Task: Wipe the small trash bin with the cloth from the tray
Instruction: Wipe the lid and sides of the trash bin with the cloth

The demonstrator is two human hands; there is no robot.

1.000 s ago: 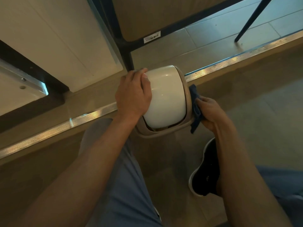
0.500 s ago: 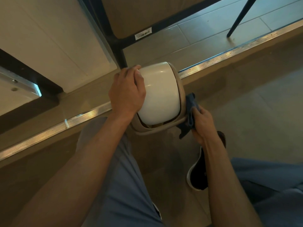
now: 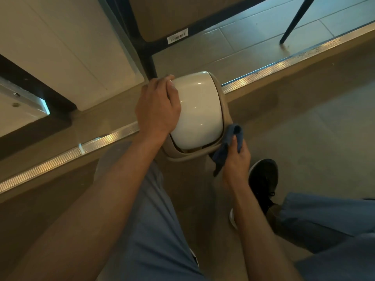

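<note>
Head camera, looking down: a small beige plastic trash bin [image 3: 226, 110] with a glossy white domed swing lid [image 3: 197, 110] stands on the tan tiled floor [image 3: 304, 138], just beside a ribbed metal threshold strip [image 3: 284, 67] that runs across the frame. A crouching person's left hand [image 3: 157, 110] rests over the left side of the lid, fingers curved round its edge and steadying the bin. The right hand [image 3: 236, 157] pinches a dark blue cloth [image 3: 229, 147], thumb on top and fingers curled round the bunched fabric, pressing it against the bin's right side near the rim; a loose end of the cloth hangs below the hand. Both bare forearms reach in from the lower edge. Grey-blue trousers [image 3: 154, 230] cover the bent knees on either side, and a black shoe with a white sole [image 3: 262, 183] sits on the floor just right of the right wrist. Behind the bin, the black metal frame [image 3: 149, 57] of a piece of furniture rises, with a white barcode label [image 3: 177, 36] on its crossbar. A white panel [image 3: 71, 47] fills the upper left. A thin dark chair leg [image 3: 294, 21] slants onto the grey tiles at upper right.
</note>
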